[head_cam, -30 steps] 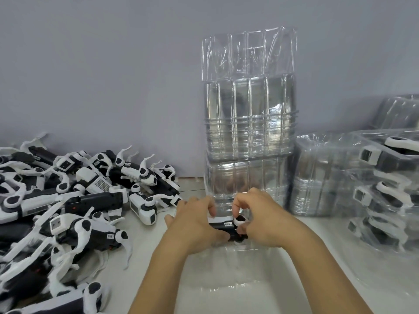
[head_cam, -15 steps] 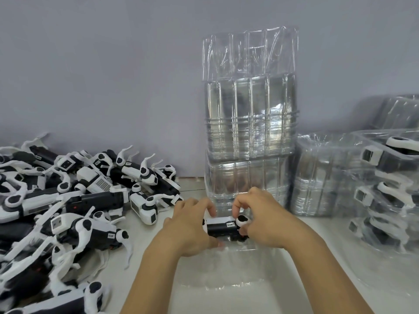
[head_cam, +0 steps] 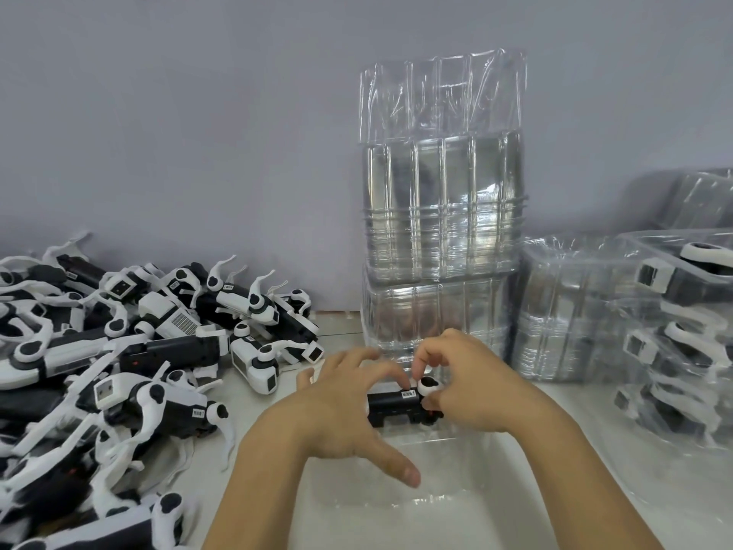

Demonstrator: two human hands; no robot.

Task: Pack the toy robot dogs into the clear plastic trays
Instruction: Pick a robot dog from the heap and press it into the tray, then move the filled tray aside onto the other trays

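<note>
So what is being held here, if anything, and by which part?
One toy robot dog. The right hand pinches its white leg joint at the right end; the left hand has fingers on the black body's left end, grip partly hidden.
</note>
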